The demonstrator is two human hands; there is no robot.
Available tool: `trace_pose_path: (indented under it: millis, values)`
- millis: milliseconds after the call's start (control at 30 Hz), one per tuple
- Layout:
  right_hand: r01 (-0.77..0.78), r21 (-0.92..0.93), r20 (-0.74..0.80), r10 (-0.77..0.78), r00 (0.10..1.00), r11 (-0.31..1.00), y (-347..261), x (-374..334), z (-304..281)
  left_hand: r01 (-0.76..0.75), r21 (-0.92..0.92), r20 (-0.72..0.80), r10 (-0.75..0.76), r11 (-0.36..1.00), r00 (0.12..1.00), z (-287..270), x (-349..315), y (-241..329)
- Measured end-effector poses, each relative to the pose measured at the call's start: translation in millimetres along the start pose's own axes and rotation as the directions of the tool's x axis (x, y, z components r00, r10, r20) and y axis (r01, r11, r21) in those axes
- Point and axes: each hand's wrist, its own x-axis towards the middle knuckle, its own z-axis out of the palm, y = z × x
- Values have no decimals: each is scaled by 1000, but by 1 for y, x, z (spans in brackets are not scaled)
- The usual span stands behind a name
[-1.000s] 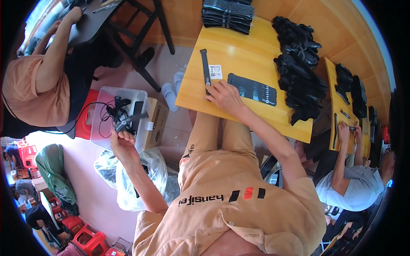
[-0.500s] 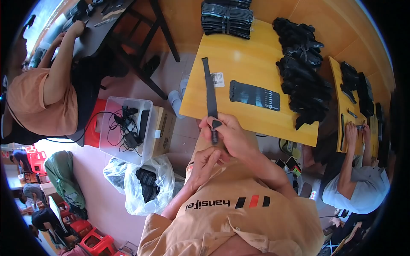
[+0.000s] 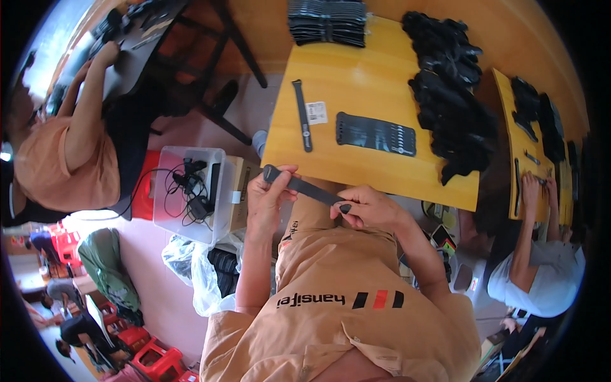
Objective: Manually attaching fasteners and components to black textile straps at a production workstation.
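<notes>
A flat black strap (image 3: 313, 190) is stretched slantwise between my two hands, just off the table's near edge. My left hand (image 3: 268, 194) pinches it near its rounded upper-left end. My right hand (image 3: 364, 207) grips the lower-right end, where a small dark pointed piece shows by the thumb; I cannot tell if it belongs to the strap. Another black strap (image 3: 303, 118) lies on the yellow table (image 3: 375, 76), beside a white printed label (image 3: 316, 113). Right of it rests a flat dark packet (image 3: 375, 134) with a row of light marks.
Bundled black strips (image 3: 326, 24) are stacked at the table's far left. Heaped black bundles (image 3: 453, 121) line its right side. Left of me stand a clear bin (image 3: 219, 223) of cables and a plastic bag (image 3: 205, 280). Co-workers sit at tables on both sides.
My hands, close together before, have moved apart: the left up and leftward, the right slightly rightward. The strap now spans between them, and the one on the table shows separately.
</notes>
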Motion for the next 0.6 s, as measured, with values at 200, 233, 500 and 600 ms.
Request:
trace_pose_path:
  millis: [200,233,500,600]
  values:
    - [139,-57,-216,-148,965,989,36,-26,-43,82,14,60,-83,997,995,-8,9,-9]
    - [132,-28,-266,-135,954,991,38,-33,-48,96,16,69,-97,995,993,-5,12,-12]
    - [294,82,-778,-123,616,952,80,-60,-79,190,267,123,-229,945,966,41,53,-27]
    - [323,48,-862,-125,492,945,80,-56,-85,130,356,132,-187,925,973,44,69,-42]
